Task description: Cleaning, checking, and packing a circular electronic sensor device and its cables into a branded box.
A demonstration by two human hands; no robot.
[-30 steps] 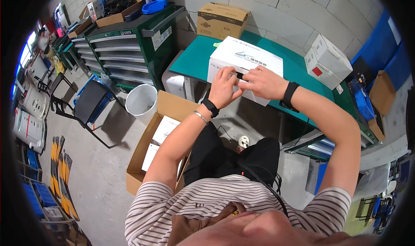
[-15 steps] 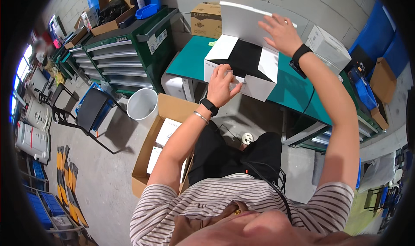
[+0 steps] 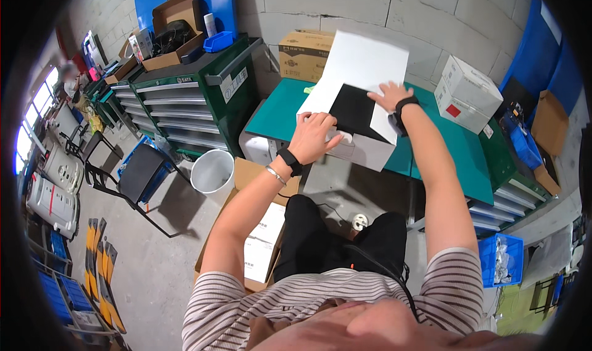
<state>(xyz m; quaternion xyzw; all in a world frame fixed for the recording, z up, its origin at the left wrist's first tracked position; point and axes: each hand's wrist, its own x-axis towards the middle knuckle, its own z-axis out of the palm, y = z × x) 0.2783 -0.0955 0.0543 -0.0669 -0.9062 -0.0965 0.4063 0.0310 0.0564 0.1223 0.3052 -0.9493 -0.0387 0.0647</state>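
Observation:
A white cardboard box [image 3: 364,153] sits at the near edge of the green table [image 3: 277,101], its tall white lid [image 3: 364,58] raised at the back. Black material [image 3: 354,110] shows between its side flaps. My left hand [image 3: 311,140] is bent over the near left corner of the box, fingertips on the flap and thumb along the front. What lies under those fingers is hidden. With fingers spread, my right hand [image 3: 393,98] rests on the right flap beside the black material.
Behind the box stands a brown carton [image 3: 302,58]; white boxes [image 3: 467,95] are stacked to its right. An open carton [image 3: 253,175] holding white boxes lies by my left leg, near a white bin [image 3: 213,172]. A green drawer cabinet [image 3: 179,98] stands left.
My right hand has come down from the raised lid to the right flap. The lid's position looks different, and the whole view has shifted. My left hand stays at the box's near left corner.

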